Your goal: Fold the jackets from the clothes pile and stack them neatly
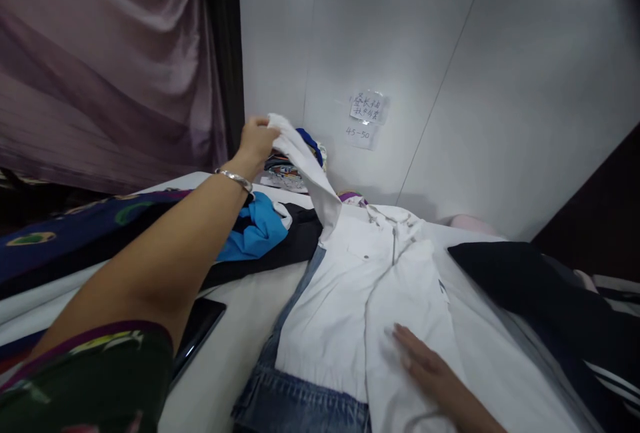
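A white button-front jacket (340, 299) lies spread on the table, with its collar toward the wall. Beneath it, blue denim (300, 403) shows along the left side and the bottom. My left hand (257, 141) pinches the cuff end of the jacket's left-side sleeve (311, 169), lifting it up and outward. Over the right half of the jacket's front, my right hand (425, 359) is stretched out and somewhat blurred. Its fingers are straight and hold nothing; whether they press on the cloth I cannot tell.
Bright blue cloth (260, 226) and black clothing (300, 233) lie left of the jacket, near a dark flat device (200, 326). Folded clothes (287, 173) are stacked against the wall (400, 53). Dark garments (540, 293) lie to the right. Handwritten paper notes (367, 109) hang on the wall.
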Demonstrator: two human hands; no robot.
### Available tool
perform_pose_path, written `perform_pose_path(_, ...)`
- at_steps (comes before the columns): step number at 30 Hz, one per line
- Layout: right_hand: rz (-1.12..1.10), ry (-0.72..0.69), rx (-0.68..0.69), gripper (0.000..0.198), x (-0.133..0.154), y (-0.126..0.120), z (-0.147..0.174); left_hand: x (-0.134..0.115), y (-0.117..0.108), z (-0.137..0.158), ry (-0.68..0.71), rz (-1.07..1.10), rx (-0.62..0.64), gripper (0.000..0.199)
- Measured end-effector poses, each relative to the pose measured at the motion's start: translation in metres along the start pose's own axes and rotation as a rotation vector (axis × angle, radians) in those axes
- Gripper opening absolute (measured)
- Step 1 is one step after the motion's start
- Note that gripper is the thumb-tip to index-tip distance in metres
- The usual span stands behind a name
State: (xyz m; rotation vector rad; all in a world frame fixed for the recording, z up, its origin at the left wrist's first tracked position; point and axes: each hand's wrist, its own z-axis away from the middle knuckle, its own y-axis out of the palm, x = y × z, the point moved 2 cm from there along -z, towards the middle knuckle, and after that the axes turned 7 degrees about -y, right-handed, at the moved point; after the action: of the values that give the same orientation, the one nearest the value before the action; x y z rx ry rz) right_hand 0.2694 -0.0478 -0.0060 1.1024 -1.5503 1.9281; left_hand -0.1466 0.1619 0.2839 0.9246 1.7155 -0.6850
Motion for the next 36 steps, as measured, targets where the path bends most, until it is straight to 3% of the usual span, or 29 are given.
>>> perform_pose_path(3,-0.131,0.006,-0.118,0.065,0.045,-0.042,-0.009,-0.034,0.025,0.034,0.134,0.001,0.199,0.028)
perform_pose_path(5,-0.266,-0.112,-0.193,0.064,0.084,-0.066,-0.022,-0.046,0.046,0.068,0.238,-0.065,0.391,0.028)
perform_pose_path(8,-0.578,-0.336,-0.241,0.067,0.139,-0.087,-0.048,-0.047,0.078,0.128,0.432,-0.150,0.641,0.020)
perform_pose_path(11,-0.793,-0.406,-0.207,0.064,0.178,-0.090,-0.074,-0.037,0.102,0.181,0.538,-0.232,0.787,0.018)
perform_pose_path(14,-0.878,-0.366,-0.223,0.050,0.191,-0.085,-0.092,-0.021,0.109,0.208,0.458,-0.182,1.023,0.028)
perform_pose_path(17,-0.905,-0.305,-0.303,0.036,0.183,-0.082,-0.103,0.000,0.098,0.208,0.230,-0.024,1.219,0.039)
perform_pose_path(19,-0.931,-0.255,-0.363,0.030,0.173,-0.084,-0.107,0.023,0.082,0.198,0.105,-0.010,1.153,0.044)
perform_pose_path(21,-0.973,-0.205,-0.415,0.025,0.165,-0.090,-0.112,0.056,0.059,0.190,0.047,-0.105,1.003,0.044)
perform_pose_path(23,-1.002,-0.177,-0.441,0.021,0.160,-0.102,-0.118,0.097,0.033,0.189,-0.005,-0.312,0.861,0.041)
perform_pose_path(25,-1.008,-0.188,-0.447,0.019,0.158,-0.120,-0.124,0.139,0.005,0.197,-0.099,-0.573,0.804,0.041)
perform_pose_path(28,-0.997,-0.220,-0.455,0.016,0.160,-0.151,-0.136,0.187,-0.034,0.219,-0.253,-0.857,0.701,0.057)
perform_pose_path(31,-0.962,-0.264,-0.478,0.013,0.163,-0.180,-0.148,0.205,-0.054,0.239,-0.317,-0.907,0.661,0.065)
perform_pose_path(36,-0.968,-0.301,-0.555,0.006,0.179,-0.217,-0.166,0.198,-0.056,0.246,-0.423,-0.812,0.645,0.062)
